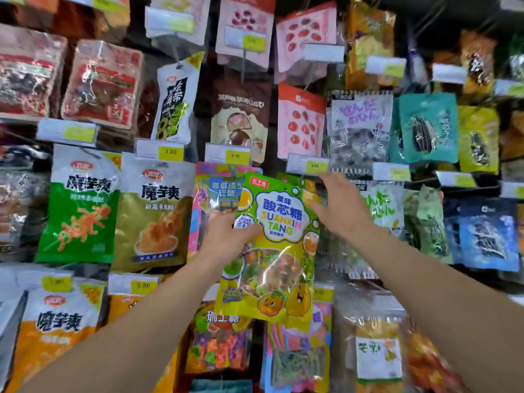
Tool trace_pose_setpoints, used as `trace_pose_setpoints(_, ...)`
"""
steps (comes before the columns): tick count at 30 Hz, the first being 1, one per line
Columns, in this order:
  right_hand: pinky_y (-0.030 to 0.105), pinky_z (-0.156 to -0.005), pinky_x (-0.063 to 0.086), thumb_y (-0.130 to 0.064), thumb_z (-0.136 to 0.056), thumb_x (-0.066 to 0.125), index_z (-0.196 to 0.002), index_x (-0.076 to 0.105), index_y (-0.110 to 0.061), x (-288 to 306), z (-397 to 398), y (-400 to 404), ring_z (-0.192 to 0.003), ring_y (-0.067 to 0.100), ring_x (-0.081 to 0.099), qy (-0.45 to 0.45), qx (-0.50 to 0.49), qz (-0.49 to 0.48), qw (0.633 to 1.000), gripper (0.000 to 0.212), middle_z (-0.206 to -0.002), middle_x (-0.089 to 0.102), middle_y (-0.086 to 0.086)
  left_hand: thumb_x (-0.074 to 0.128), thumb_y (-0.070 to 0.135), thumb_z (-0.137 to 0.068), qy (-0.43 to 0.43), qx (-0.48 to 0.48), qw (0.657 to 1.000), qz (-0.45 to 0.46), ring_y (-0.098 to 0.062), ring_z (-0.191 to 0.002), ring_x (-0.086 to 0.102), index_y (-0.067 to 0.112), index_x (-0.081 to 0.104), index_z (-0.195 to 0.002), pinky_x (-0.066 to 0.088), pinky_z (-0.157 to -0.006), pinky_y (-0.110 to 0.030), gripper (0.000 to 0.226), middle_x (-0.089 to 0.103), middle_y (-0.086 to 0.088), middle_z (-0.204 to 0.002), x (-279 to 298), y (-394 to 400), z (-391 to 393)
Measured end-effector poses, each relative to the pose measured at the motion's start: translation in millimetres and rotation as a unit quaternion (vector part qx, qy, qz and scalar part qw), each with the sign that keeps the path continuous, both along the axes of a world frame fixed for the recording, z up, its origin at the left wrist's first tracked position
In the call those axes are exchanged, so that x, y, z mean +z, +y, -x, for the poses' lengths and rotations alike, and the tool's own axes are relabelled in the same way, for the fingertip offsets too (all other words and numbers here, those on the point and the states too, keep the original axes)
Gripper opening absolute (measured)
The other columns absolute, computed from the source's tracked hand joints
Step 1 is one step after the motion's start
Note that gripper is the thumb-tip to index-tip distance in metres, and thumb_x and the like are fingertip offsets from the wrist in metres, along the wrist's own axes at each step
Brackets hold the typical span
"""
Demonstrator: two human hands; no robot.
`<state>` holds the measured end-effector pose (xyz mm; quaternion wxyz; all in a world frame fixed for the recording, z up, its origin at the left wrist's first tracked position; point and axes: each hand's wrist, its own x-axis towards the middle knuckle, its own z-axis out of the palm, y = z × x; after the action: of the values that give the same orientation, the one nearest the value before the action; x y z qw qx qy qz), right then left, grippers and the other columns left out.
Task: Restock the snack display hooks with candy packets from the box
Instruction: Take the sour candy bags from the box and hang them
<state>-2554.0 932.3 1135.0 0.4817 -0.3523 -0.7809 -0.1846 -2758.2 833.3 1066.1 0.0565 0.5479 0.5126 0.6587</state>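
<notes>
So from my head cam I'm right up against the snack display wall (pixel 283 80), packets hanging everywhere. My left hand (pixel 226 236) has the candy packet (pixel 272 251), the green and yellow one with "SUANXIN TANG" printed on it and the cartoon fruit at the bottom. Thumb is curled over the front of the packet's left edge, about halfway up, and the rest of the fingers are tucked behind it where I can't see them. So it's a proper pinch grip, thumb in front, fingers behind. The packet is held up roughly upright, tilted a bit to the right, in front of the middle row of the display.

My right hand (pixel 340 205) is up at the packet's top right corner. Fingers are spread and only loosely bent, not clamped on anything. The fingertips (pixel 314 205) look like they're touching or just brushing the packet's right edge, but there's motion blur there so I can't say for sure it's real contact.

Right behind the held packet there's a pink and blue gummy packet (pixel 218 191) already hanging, and just above the right hand sits a yellow price tag (pixel 307 165). To the left hang two konjac snack bags, a green one (pixel 80 211) and an olive one (pixel 156 214).
</notes>
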Motion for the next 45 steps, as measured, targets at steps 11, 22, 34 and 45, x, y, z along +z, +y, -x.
trace_pose_setpoints(11,0.049,-0.099,0.047,-0.017,-0.099,0.048,-0.141,0.051,-0.02,57,-1,74,-0.123,0.036,0.052,-0.036,0.034,-0.093,0.994,0.042,-0.142,0.054,0.008,0.074,0.016,-0.083,-0.026,0.027,0.999,0.011,0.003,-0.045,0.053,0.019,0.064,-0.063,0.037,-0.041,-0.009,0.023,0.058,0.015,-0.046,18,54,-20)
trace_pose_setpoints(22,0.044,-0.086,0.051,-0.029,-0.103,0.043,-0.114,0.067,-0.021,80,-10,78,-0.102,0.036,0.061,0.019,0.103,-0.05,0.993,0.028,-0.114,0.071,0.011,0.072,0.023,-0.086,-0.091,0.031,0.995,-0.005,-0.021,-0.087,0.069,0.016,0.069,-0.08,0.05,-0.072,-0.026,0.01,0.075,-0.002,-0.09,49,86,-51)
trace_pose_setpoints(34,0.044,-0.085,0.052,-0.028,-0.101,0.046,-0.11,0.07,-0.02,76,-14,76,-0.103,0.033,0.062,0.019,0.117,-0.034,0.992,0.027,-0.105,0.074,0.005,0.072,0.028,-0.086,-0.095,0.041,0.994,0.046,-0.02,-0.075,0.051,0.011,0.052,-0.074,0.038,-0.069,-0.034,0.029,0.053,-0.003,-0.077,56,84,-59)
trace_pose_setpoints(45,0.044,-0.087,0.052,-0.028,-0.099,0.051,-0.121,0.068,-0.023,75,-18,72,-0.106,0.034,0.062,0.002,0.122,-0.046,0.991,0.027,-0.115,0.071,0.009,0.066,0.029,-0.092,-0.034,0.09,0.994,0.049,-0.019,-0.082,0.048,0.013,0.045,-0.104,0.039,-0.073,-0.029,0.029,0.052,-0.002,-0.091,51,92,-57)
